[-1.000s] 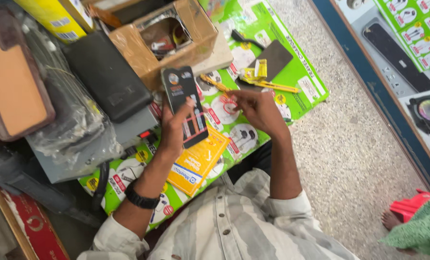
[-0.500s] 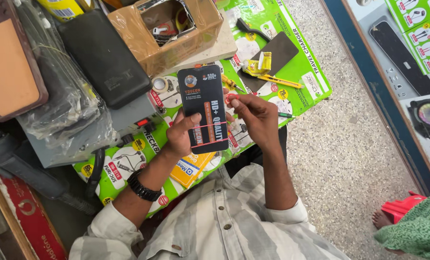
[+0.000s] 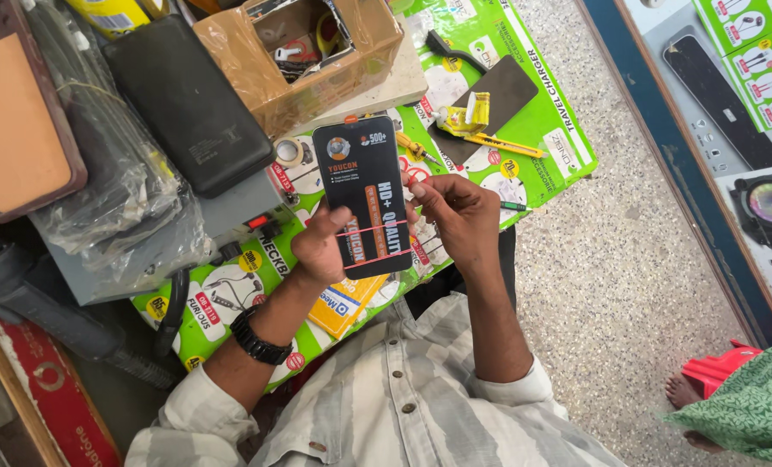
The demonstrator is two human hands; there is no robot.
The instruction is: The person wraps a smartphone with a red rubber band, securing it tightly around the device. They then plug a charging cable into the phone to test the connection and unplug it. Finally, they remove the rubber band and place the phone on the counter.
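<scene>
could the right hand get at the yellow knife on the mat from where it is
Probably yes: the right hand is at the black pack, and the yellow knife lies uncovered just beyond it, nothing between. It would have to let go of the pack first.

A cluttered table (image 3: 567,164) covered in green printed sheeting bears an open brown cardboard box (image 3: 299,60), a flat black slab-shaped device (image 3: 187,104), a small tape roll (image 3: 289,153), a yellow utility knife (image 3: 498,143) and crumpled clear plastic bags (image 3: 118,199).
</scene>
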